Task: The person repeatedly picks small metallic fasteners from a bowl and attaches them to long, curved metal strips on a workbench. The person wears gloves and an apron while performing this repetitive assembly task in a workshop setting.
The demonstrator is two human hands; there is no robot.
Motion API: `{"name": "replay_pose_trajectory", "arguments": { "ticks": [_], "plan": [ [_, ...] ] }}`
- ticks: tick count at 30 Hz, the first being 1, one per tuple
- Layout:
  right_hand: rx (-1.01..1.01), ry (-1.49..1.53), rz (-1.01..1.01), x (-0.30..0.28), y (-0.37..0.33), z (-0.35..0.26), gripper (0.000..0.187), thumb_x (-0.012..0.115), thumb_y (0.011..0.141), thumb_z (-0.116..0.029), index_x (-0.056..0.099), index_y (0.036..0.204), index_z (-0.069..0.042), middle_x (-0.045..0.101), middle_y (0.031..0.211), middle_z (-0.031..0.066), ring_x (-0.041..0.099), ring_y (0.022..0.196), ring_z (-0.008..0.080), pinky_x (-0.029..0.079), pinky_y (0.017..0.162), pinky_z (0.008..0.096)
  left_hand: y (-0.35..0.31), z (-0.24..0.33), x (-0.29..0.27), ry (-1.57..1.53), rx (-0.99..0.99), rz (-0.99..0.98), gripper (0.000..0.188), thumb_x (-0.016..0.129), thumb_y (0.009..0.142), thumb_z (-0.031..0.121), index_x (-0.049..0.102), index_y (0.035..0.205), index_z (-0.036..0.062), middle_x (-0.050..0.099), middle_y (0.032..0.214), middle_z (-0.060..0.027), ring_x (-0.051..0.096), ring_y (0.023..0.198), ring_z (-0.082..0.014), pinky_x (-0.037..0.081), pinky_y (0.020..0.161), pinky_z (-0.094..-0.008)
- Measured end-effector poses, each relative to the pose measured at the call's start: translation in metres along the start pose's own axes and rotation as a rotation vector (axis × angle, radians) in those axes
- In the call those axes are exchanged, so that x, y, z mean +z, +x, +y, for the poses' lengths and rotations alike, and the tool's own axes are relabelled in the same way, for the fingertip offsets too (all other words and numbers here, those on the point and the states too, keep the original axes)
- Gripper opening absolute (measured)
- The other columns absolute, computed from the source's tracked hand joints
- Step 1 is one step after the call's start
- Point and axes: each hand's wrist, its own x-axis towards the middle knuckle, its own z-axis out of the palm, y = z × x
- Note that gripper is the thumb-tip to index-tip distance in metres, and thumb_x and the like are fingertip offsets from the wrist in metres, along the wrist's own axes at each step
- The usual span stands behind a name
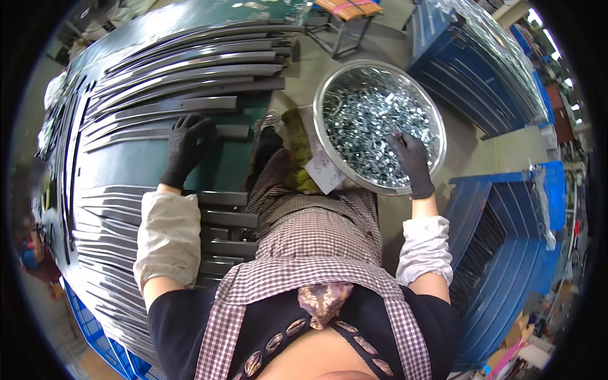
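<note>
Left hand (189, 144) curls over dark strip (233, 132), right hand (411, 161) bunches at metal parts (364, 120) in round basin (318, 114); can't tell if either pinches anything.

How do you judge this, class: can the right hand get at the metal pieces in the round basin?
Probably yes: the right hand is over the open basin, at the metal pieces, with nothing visible blocking it.

Bright indoor light, ceiling lamps (535, 18) far right; hard glare streaks along dark strips (190, 65) at left, sparkle on small metal pieces (367, 117), shine on plastic wrap (497, 47) far right; shadow on floor (506, 152) right of basin (442, 130); heavy fisheye bend, black vignette all round, person (31, 254) at left edge blurry
</note>
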Motion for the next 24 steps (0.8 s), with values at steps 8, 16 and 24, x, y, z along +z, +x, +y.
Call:
{"name": "replay_pose_trajectory", "arguments": {
  "ticks": [8,16,24],
  "plan": [
    [0.283,0.495,-0.032,-0.006,-0.021,-0.038,0.019,0.071,0.092,-0.027,0.065,0.084,-0.01,0.053,0.07,-0.0074,0.042,0.057,0.0013,0.031,0.052,0.0187,-0.009,0.088,-0.011,-0.128,0.058,-0.18,0.041,0.079,0.074,0.022,0.068,0.112,0.0103,0.064,0.102,-0.011,0.059,0.1,-0.0351,0.046,0.085,-0.0464],
    [0.005,0.618,-0.467,0.081,-0.098,-0.101,0.024,0.066,0.099,-0.024,0.066,0.086,-0.005,0.053,0.065,-0.0055,0.045,0.058,0.0039,0.041,0.061,0.0236,-0.01,0.191,-0.005,-0.277,0.372,-0.1,0.032,0.073,0.085,0.031,0.066,0.112,0.014,0.06,0.073,-0.0047,0.062,0.063,-0.0268,0.049,0.061,-0.0381],
    [-0.177,0.56,-0.516,0.081,-0.119,-0.097,0.07,0.079,0.087,-0.021,0.045,0.144,0.001,0.055,0.131,0.0137,0.055,0.122,0.0228,0.043,0.106,0.0354,-0.01,0.175,0.0,-0.395,0.511,-0.333,0.02,0.071,0.08,0.018,0.069,0.098,0.0089,0.067,0.09,-0.0066,0.065,0.073,-0.0278,0.051,0.063,-0.0392]
  ]
}}
